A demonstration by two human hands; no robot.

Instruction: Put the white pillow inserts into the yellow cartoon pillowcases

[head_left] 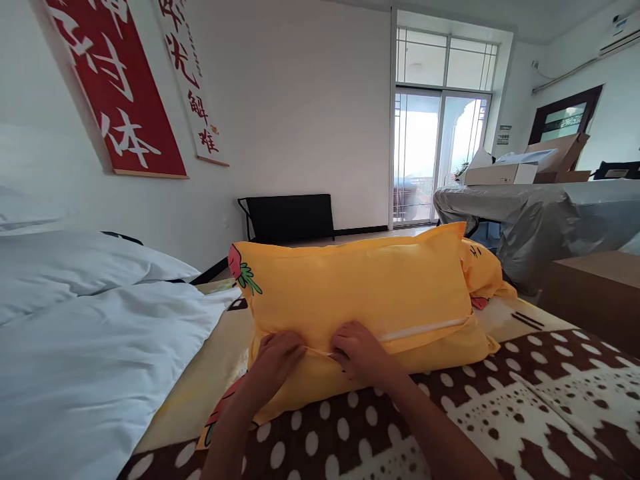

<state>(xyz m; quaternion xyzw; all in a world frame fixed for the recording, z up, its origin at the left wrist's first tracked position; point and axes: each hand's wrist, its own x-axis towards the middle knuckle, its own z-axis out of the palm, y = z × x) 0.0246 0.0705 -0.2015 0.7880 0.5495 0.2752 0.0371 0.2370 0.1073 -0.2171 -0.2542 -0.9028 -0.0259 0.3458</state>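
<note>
A plump yellow pillow [360, 280] in a printed pillowcase lies in front of me on a brown and cream patterned blanket [310, 440]. Along its front runs the opening of the case, with a strip of white showing at the right part. My left hand [283, 353] pinches the edge of this opening left of the middle. Close by on the right, my right hand [355, 350] has its fingers closed on the same edge. A short stretch of the edge spans the gap between both hands. The fingertips are partly hidden in the fabric.
White pillows or bedding [100, 360] fill the left side. Another yellow printed cloth item [483, 270] sits behind the pillow at right. Beyond are a plastic-covered table [505, 200] with boxes, a cardboard box [595, 293] and a black folded panel [290, 217] by the wall.
</note>
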